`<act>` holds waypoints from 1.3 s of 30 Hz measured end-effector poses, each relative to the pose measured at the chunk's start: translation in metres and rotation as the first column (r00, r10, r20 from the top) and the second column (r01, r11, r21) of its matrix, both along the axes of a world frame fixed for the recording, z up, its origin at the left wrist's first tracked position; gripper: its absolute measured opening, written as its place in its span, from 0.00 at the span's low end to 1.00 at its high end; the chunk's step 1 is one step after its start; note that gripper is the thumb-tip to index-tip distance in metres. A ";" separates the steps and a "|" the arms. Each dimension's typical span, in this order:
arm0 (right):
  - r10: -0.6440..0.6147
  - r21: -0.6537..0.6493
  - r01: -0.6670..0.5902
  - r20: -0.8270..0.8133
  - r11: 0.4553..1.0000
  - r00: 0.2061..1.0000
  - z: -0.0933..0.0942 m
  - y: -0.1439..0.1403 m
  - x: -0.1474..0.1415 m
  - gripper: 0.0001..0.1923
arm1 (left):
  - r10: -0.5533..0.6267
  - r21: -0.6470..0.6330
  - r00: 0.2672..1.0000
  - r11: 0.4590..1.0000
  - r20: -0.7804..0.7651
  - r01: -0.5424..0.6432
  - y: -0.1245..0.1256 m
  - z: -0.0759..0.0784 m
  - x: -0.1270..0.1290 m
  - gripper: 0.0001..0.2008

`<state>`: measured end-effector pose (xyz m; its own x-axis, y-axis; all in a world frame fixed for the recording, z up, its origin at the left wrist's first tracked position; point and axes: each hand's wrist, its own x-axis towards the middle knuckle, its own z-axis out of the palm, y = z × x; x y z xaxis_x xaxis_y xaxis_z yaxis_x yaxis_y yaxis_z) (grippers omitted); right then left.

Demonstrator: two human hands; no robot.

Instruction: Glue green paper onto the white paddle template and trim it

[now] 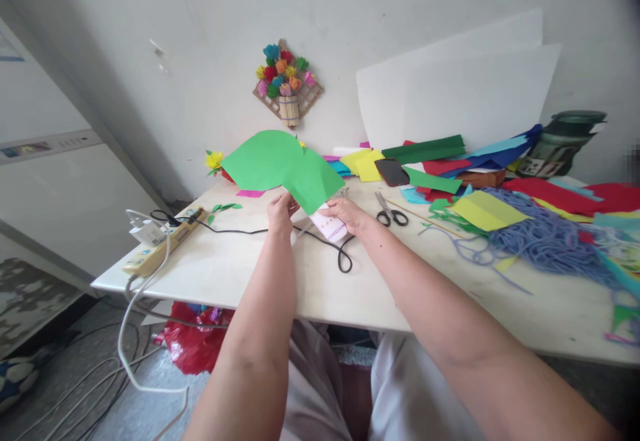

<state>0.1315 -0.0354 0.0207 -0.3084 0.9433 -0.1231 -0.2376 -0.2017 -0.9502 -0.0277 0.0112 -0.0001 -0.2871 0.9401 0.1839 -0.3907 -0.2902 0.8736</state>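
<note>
Your left hand (pixel 280 211) pinches the lower edge of the green paper sheet (pixel 283 164), held up above the surface (pixel 240 274); your right hand (pixel 350 214) grips its other side along with a small white object (pixel 329 225). The sheet looks whole and uncut, the scissors (pixel 391 212) lying untouched just right, so shaping seems barely begun.

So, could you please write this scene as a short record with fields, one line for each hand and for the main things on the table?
left hand: pinches the lower edge of the green paper sheet
right hand: holds the same sheet, with a white pen-like object under the fingers
scissors: flat on the table, right of the hands, untouched
phone: dark, lying among coloured papers
blue yarn: loose pile on the right
power strip: at the left edge, plugs in it
</note>
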 end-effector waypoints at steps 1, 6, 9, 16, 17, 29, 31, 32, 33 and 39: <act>-0.025 0.012 0.025 0.002 1.000 1.000 -0.001 0.001 0.000 0.04 | -0.026 0.000 1.000 1.000 -0.015 0.026 -0.001 0.001 0.001 0.10; -0.099 0.060 0.102 -0.046 0.993 0.994 -0.005 0.006 -0.001 0.04 | -0.146 -0.022 0.985 0.989 -0.094 0.144 -0.008 0.004 0.008 0.12; -0.113 0.074 0.121 -0.102 0.990 0.988 -0.008 0.009 -0.001 0.04 | -0.214 -0.022 0.967 0.977 -0.135 0.213 -0.011 0.005 0.012 0.15; -0.145 0.069 0.155 -0.138 0.985 0.980 -0.008 0.011 -0.002 0.04 | -0.328 -0.006 0.918 0.942 -0.224 0.335 -0.016 0.005 0.014 0.17; -0.140 0.074 0.151 -0.141 0.986 0.980 -0.008 0.010 -0.002 0.04 | -0.327 -0.004 0.918 0.942 -0.226 0.335 -0.016 0.005 0.015 0.17; -0.133 0.092 0.150 -0.171 0.984 0.976 -0.009 0.010 -0.001 0.06 | -0.338 0.032 0.908 0.934 -0.247 0.356 -0.019 0.007 0.016 0.16; -0.147 0.059 0.156 -0.139 0.986 0.979 -0.008 0.010 -0.001 0.05 | -0.352 0.042 0.899 0.926 -0.261 0.375 -0.020 0.008 0.017 0.17; -0.147 0.049 0.155 -0.128 0.987 0.981 -0.007 0.009 -0.001 0.04 | -0.355 0.048 0.896 0.924 -0.267 0.380 -0.020 0.008 0.017 0.17; -0.145 0.046 0.151 -0.124 0.987 0.982 -0.007 0.009 -0.001 0.04 | -0.355 0.052 0.895 0.923 -0.271 0.382 -0.021 0.008 0.017 0.17; -0.129 0.044 0.138 -0.153 0.990 0.980 -0.006 0.008 -0.001 0.03 | -0.362 0.063 0.889 0.917 -0.280 0.393 -0.018 0.007 0.014 0.13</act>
